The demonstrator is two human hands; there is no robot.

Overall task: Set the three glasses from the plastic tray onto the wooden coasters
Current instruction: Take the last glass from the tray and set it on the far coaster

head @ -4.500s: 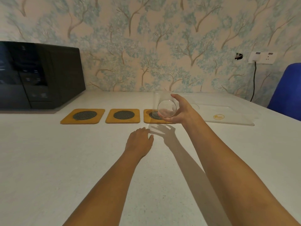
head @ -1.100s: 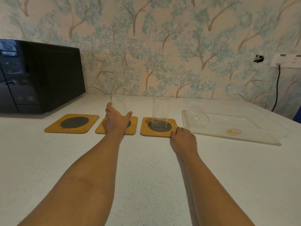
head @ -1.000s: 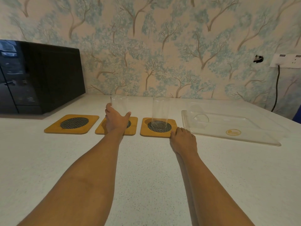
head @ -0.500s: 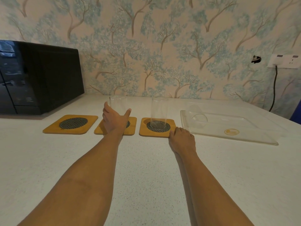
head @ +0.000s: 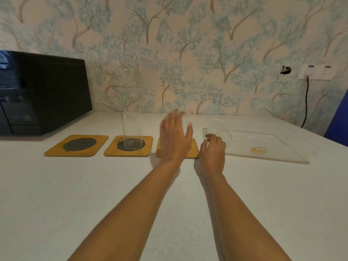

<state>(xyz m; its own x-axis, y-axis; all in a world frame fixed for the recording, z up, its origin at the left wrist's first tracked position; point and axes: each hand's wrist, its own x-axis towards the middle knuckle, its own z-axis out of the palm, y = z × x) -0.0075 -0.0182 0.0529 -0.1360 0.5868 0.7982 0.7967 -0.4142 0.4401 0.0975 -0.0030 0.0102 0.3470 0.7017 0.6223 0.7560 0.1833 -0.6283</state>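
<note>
Three wooden coasters lie in a row: left coaster [head: 77,146], middle coaster [head: 113,149], right coaster [head: 194,150]. A clear glass [head: 131,130] stands upright on the middle coaster. My left hand [head: 175,136] is open and blurred, raised in front of the right coaster; it hides most of that coaster and whatever stands on it. Another glass [head: 219,133] lies on its side at the left end of the clear plastic tray [head: 267,160]. My right hand [head: 212,150] rests by the tray's near left corner, fingers loosely curled close to the lying glass, holding nothing.
A black microwave [head: 43,91] stands at the back left of the white counter [head: 94,194]. A wall socket [head: 316,72] with a dark cord hangs at the right. A blue chair back [head: 337,121] shows at the right edge.
My left hand let go of the glass on the middle coaster and swung right, across the right coaster. My right hand shifted right from the coaster's edge to the tray's corner.
</note>
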